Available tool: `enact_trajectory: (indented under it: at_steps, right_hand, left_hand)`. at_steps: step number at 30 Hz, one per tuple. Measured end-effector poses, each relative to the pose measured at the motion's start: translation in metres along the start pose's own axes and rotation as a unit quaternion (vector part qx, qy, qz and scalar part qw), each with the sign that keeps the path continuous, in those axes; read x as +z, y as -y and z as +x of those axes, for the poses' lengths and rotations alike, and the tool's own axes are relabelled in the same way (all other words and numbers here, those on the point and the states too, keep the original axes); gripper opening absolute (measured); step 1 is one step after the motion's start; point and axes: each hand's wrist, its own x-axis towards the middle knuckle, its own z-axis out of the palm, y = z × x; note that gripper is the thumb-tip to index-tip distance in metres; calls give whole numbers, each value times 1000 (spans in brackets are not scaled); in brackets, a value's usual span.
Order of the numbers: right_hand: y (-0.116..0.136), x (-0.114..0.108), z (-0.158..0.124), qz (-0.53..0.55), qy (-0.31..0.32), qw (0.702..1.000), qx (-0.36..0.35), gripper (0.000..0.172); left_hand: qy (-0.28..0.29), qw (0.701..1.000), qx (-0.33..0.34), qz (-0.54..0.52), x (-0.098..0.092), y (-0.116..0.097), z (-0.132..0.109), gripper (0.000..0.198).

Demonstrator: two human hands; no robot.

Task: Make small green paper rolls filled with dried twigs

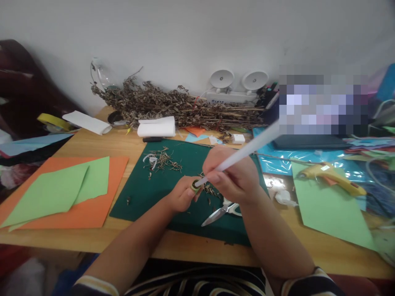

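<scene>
My left hand (pixel 182 194) pinches a small green roll of tape (pixel 195 186) over the dark green cutting mat (pixel 138 193). My right hand (pixel 234 174) is closed around a long white rolled paper stick (pixel 247 151), whose lower tip meets the tape roll and whose upper end points up to the right. Both hands hover near the middle of the mat, almost touching each other. Bits of dried twig (pixel 160 160) lie scattered on the mat around them.
Scissors (pixel 220 211) lie on the mat under my right wrist. Green sheets on orange paper (pixel 101 197) lie left. A yellow glue gun (pixel 331 177) rests on green paper (pixel 333 213) right. Dried branches (pixel 173 105) and white paper rolls (pixel 156 126) line the wall.
</scene>
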Motion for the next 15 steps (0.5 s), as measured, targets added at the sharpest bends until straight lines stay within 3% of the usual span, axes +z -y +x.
enact_trajectory:
  at_steps: [5,15]
  right_hand:
    - [-2,-1,0,-44,42,998,9,29]
    - [0,0,-1,-60,31,997,23,30]
  left_hand:
    - [-2,1000,4,11,0,-2,1,58]
    - [-3,1000,8,3,0,-1,0,57]
